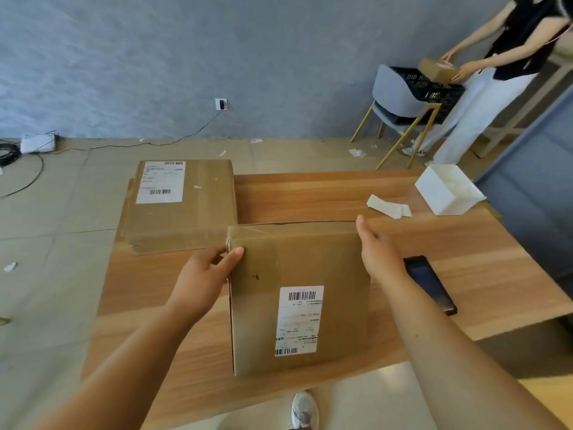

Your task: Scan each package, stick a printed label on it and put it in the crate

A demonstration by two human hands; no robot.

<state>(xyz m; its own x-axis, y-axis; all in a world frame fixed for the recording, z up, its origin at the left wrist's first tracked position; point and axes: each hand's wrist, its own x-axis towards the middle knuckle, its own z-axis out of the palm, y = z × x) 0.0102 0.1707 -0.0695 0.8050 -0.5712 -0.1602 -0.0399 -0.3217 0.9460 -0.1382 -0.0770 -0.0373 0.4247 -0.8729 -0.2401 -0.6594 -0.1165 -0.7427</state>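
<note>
Labelled cardboard box (297,299) – rigid, likely light; grip opposite side edges. Left hand (204,274) pinches the left edge; right hand (378,252) flat, open against the right.

Near box (297,299): white label (299,320) between both hands' fingers, barcodes top and bottom, print unreadable; far box (179,203) label (161,182) likewise illegible

Grey-walled room with a tiled floor and a wooden desk

A textured grey wall (155,57) runs across the far side, with a socket (221,104) low on it and a cable (173,139) trailing left over beige floor (46,243) tiles. A grey chair (400,102) on gold legs stands far right; the wood-grain desk (310,193) fills the near side.
</note>
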